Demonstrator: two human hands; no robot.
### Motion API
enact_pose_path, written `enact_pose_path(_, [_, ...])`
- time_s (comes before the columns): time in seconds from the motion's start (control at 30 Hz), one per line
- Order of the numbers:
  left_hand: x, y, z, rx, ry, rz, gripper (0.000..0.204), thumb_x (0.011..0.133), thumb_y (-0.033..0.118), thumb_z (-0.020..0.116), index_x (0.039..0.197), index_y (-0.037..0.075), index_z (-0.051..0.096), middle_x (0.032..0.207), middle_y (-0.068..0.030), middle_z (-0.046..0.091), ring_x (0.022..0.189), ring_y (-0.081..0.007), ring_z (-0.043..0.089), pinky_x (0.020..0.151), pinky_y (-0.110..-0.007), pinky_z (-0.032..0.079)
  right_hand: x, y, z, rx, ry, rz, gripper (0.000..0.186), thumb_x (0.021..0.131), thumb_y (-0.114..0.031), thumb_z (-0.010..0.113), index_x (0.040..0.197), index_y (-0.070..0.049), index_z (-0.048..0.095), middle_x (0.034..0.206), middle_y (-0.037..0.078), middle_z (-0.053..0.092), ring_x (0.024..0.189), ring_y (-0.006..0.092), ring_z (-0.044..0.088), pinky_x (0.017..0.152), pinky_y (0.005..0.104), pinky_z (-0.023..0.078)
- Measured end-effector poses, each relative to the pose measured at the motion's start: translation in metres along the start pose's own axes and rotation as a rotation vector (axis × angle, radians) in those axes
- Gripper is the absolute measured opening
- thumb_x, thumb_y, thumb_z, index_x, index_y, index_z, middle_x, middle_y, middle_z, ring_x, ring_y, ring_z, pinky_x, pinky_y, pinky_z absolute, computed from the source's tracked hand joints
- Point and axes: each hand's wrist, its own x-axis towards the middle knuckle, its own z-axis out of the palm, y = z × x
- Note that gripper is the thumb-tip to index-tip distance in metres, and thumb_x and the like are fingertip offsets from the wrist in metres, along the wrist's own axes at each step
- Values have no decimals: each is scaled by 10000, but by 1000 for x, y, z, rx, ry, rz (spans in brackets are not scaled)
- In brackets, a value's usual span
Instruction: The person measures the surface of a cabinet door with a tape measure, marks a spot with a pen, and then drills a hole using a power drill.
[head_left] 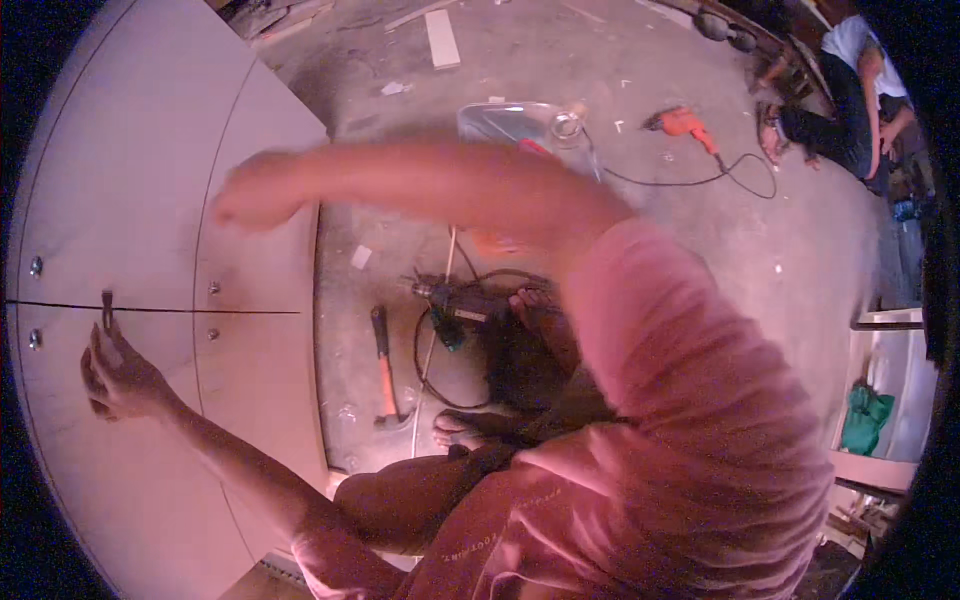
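1. Small dark tool [106, 308] stands at the seam between two pale panels [130, 200]; I read it as a chisel, blurred.
2. Left hand [118, 372] pinches it upright, steadying it.
3. Right hand [255, 190] raised above, fist closed, contents unclear.
4. Hammer [384, 370] and drill [455, 300] lie on the floor.

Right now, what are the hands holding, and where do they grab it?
The left hand pinches a small dark tool by its lower end at the seam between the boards. The right hand is a blurred fist; whether it holds anything cannot be told.
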Motion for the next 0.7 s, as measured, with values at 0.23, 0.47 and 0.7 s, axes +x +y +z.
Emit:
enact_pose_path(0.23, [-14, -17, 33, -16, 40, 57, 224, 815, 512, 802, 992, 379, 769, 1017, 139, 730, 943, -87, 672, 793, -358, 453, -254, 128, -78, -72, -1031, 729, 198, 768, -220, 747, 874, -52, 752, 795, 116, 726, 694, 254, 655, 649, 462, 506])
enact_pose_path(0.47, [-14, -31, 47, -61, 83, 113, 203, 857, 509, 768, 969, 340, 781, 982, 109, 763, 889, -98, 717, 750, -322, 507, -348, 55, -64, 224, -719, 839, 227, 772, -257, 786, 877, -63, 732, 801, 93, 723, 740, 253, 670, 671, 425, 505])
enact_pose_path(0.7, [-8, -35, 30, -63, 64, 114, 215, 860, 415, 796, 991, 245, 790, 989, 42, 768, 872, -143, 722, 708, -314, 558, -297, 32, -60, 15, -581, 492, 263, 823, -296, 784, 828, -59, 671, 825, 83, 704, 772, 228, 663, 689, 394, 505])
